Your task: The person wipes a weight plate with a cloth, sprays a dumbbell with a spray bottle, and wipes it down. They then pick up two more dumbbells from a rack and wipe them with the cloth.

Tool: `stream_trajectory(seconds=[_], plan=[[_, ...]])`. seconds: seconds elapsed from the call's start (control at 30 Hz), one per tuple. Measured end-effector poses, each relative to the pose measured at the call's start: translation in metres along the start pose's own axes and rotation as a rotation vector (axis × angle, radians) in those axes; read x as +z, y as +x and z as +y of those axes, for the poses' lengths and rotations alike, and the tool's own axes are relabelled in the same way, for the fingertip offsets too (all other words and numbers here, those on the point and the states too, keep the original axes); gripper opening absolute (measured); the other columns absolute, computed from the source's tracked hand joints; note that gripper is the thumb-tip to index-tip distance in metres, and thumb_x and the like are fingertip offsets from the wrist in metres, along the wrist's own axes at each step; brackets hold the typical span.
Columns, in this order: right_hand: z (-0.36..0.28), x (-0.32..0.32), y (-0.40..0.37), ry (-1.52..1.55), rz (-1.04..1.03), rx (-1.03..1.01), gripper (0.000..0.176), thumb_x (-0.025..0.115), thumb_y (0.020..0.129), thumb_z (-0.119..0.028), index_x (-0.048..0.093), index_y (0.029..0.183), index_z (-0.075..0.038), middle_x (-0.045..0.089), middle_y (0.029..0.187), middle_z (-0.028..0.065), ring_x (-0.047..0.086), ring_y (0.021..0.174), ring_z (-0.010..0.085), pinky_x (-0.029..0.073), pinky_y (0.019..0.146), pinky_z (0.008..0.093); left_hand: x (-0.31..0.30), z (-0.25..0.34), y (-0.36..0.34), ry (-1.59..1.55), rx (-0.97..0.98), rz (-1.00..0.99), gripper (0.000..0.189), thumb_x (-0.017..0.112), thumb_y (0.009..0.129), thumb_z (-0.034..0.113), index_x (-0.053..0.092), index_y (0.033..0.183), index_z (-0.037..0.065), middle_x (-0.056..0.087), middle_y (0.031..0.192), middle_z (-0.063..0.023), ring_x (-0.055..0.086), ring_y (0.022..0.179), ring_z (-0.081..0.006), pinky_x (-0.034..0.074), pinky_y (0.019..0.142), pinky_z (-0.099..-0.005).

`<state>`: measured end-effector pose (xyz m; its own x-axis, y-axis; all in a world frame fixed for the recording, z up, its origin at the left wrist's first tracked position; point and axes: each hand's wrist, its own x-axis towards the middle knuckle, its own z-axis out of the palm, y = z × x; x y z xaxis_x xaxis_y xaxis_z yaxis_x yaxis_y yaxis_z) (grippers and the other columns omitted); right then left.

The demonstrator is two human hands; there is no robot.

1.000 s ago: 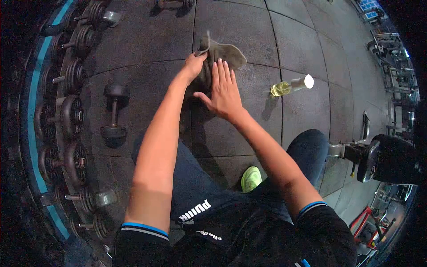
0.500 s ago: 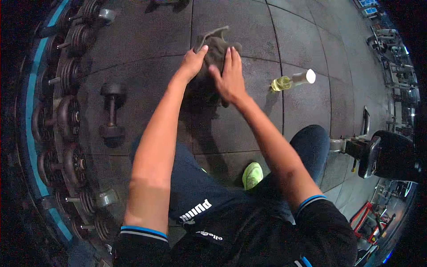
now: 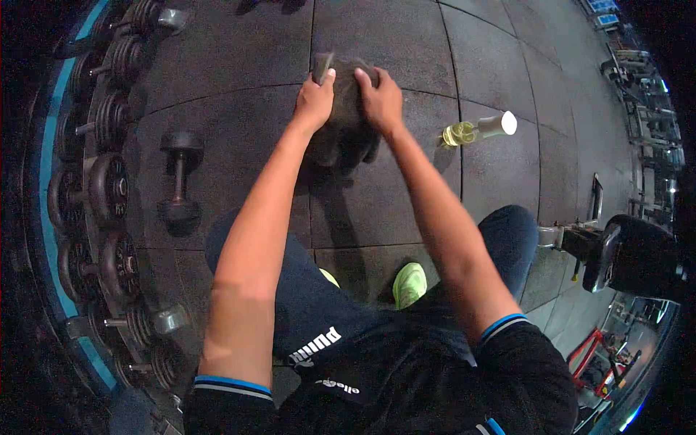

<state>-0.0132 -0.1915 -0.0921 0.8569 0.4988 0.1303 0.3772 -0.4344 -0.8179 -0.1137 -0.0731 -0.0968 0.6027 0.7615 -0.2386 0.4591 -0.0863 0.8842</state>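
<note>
A dark grey-brown cloth (image 3: 348, 98) is held up in front of me between both hands. On its left edge, my left hand (image 3: 315, 103) is closed, the thumb on top and a fold sticking up past it. My right hand (image 3: 382, 100) grips the opposite edge with thumb and fingers curled in. Below the hands, the cloth's lower part falls in dark, shadowed folds. To the right on the floor stands a clear bottle (image 3: 461, 133) of yellowish liquid with a white cap (image 3: 497, 125).
A black dumbbell (image 3: 180, 181) lies on the dark rubber floor tiles (image 3: 391, 36) at left. Beyond it runs a rack of dumbbells (image 3: 112, 192). At right is a padded bench (image 3: 638, 257). My bright green shoe (image 3: 409, 285) shows between my knees.
My right hand was laid flat against the cloth with fingers stretched; now its fingers are curled around the edge. The cloth's raised top has dropped, and it hangs more evenly between both hands.
</note>
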Motion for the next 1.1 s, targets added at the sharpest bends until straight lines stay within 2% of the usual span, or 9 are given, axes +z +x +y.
stream_trajectory(seconds=[0.23,0.37,0.53,0.73,0.83,0.87,0.97,1.0,1.1], plan=[[0.014,-0.023,0.060,0.043,-0.460,-0.112,0.054,0.070,0.091,-0.049,0.073,0.115,-0.001,0.076,0.099,0.0148,0.069,0.090,0.0177,0.053,0.086,0.0311,0.038,0.016,-0.050,-0.080,-0.198,0.096,0.076,0.040,0.103,0.053,0.045,0.136,-0.016,0.051,0.135,-0.0390,0.046,0.131,-0.0510,0.037,0.109,-0.0490],[-0.007,-0.029,0.032,0.050,-0.258,-0.160,0.043,0.073,0.090,-0.041,0.076,0.113,-0.005,0.076,0.103,0.0177,0.073,0.094,0.0206,0.054,0.086,0.0324,0.034,-0.011,-0.030,-0.332,-0.310,0.015,0.081,0.047,0.099,0.056,0.046,0.138,-0.015,0.050,0.142,-0.0333,0.048,0.134,-0.0436,0.037,0.111,-0.0441],[0.001,-0.020,-0.030,-0.372,-0.023,-0.541,0.058,0.061,0.096,-0.030,0.048,0.142,0.005,0.050,0.147,0.0226,0.042,0.141,0.0388,0.034,0.116,0.0466,0.030,-0.043,0.009,-0.483,-0.272,-0.173,0.082,0.054,0.095,0.056,0.049,0.138,-0.013,0.054,0.142,-0.0288,0.050,0.134,-0.0349,0.037,0.110,-0.0395],[-0.014,-0.031,-0.091,-0.523,-0.107,-0.467,0.094,0.063,0.090,-0.054,0.031,0.150,0.011,0.031,0.159,0.0279,0.028,0.150,0.0385,0.024,0.119,0.0554,0.032,-0.021,-0.001,-0.430,-0.079,-0.051,0.071,0.060,0.094,0.048,0.057,0.131,-0.012,0.060,0.134,-0.0263,0.055,0.129,-0.0312,0.040,0.107,-0.0384],[-0.016,-0.028,-0.049,-0.560,-0.132,-0.519,0.104,0.066,0.084,-0.062,0.032,0.149,0.011,0.031,0.159,0.0274,0.029,0.149,0.0384,0.024,0.119,0.0541,0.015,-0.008,-0.003,-0.347,-0.191,-0.201,0.070,0.059,0.094,0.050,0.060,0.127,-0.012,0.063,0.129,-0.0260,0.059,0.124,-0.0311,0.044,0.103,-0.0390],[-0.009,-0.021,-0.031,-0.572,-0.078,-0.584,0.116,0.073,0.071,-0.070,0.035,0.148,0.008,0.039,0.154,0.0259,0.036,0.144,0.0392,0.029,0.117,0.0524,0.012,-0.009,-0.002,-0.216,-0.149,-0.216,0.056,0.051,0.102,0.044,0.062,0.128,-0.005,0.068,0.120,-0.0151,0.066,0.103,-0.0222,0.050,0.090,-0.0369],[-0.006,-0.024,0.012,-0.496,-0.292,-0.688,0.122,0.077,0.060,-0.073,0.040,0.146,0.004,0.048,0.145,0.0235,0.045,0.137,0.0405,0.035,0.113,0.0509,0.005,0.002,-0.011,-0.008,-0.212,-0.234,0.061,0.049,0.103,0.047,0.059,0.132,-0.006,0.068,0.121,-0.0141,0.066,0.103,-0.0228,0.051,0.088,-0.0378],[-0.002,-0.019,0.020,-0.495,-0.315,-0.740,0.118,0.080,0.056,-0.072,0.045,0.143,-0.001,0.053,0.138,0.0204,0.050,0.131,0.0391,0.038,0.110,0.0495,0.003,-0.003,-0.014,-0.088,-0.178,-0.269,0.070,0.048,0.099,0.051,0.057,0.132,-0.010,0.064,0.128,-0.0226,0.062,0.119,-0.0303,0.047,0.098,-0.0411],[-0.019,-0.031,0.029,-0.553,-0.529,-0.750,0.111,0.080,0.059,-0.068,0.047,0.141,-0.003,0.054,0.139,0.0183,0.050,0.131,0.0371,0.038,0.110,0.0484,0.001,-0.014,-0.018,-0.285,-0.294,-0.395,0.061,0.044,0.103,0.044,0.054,0.135,-0.007,0.063,0.129,-0.0196,0.063,0.118,-0.0277,0.049,0.097,-0.0427]])
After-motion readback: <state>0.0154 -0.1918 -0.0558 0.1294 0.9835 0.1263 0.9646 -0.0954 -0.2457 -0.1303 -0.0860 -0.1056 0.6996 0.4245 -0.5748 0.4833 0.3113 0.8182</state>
